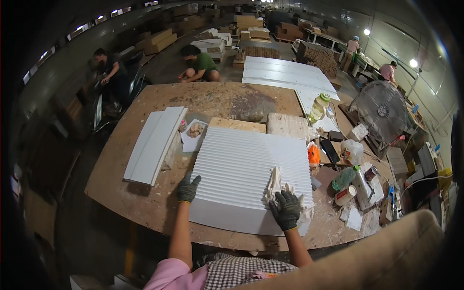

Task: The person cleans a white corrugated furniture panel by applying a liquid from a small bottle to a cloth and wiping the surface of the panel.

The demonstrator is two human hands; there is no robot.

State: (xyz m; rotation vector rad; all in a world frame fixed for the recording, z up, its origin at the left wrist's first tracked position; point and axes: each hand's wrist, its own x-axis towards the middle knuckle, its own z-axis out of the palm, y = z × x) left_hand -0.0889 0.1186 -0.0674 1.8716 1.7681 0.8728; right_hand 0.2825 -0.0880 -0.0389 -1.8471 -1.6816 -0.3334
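A white panel with a ridged top (241, 154) lies in front of me on the workbench, its smooth front side facing me. My left hand (187, 189), in a dark grey knitted glove, rests against the panel's left edge with thumb and fingers apart. On the ridges at the right, my right hand (286, 211), gloved alike, presses down on a crumpled white cloth (274, 182) and grips part of it. Beyond the left hand stands a stack of smooth white boards (153, 142). Between stack and panel, a lump of tan material (195, 129) sits on a white sheet.
The stained wooden workbench (130, 116) also carries a green-capped bottle (319, 107), a phone (329, 151), a green plastic bottle (344, 179) and cans at the right. A large fan (382, 110) stands beyond. One person crouches past the far edge (202, 65); another sits at the left (112, 72).
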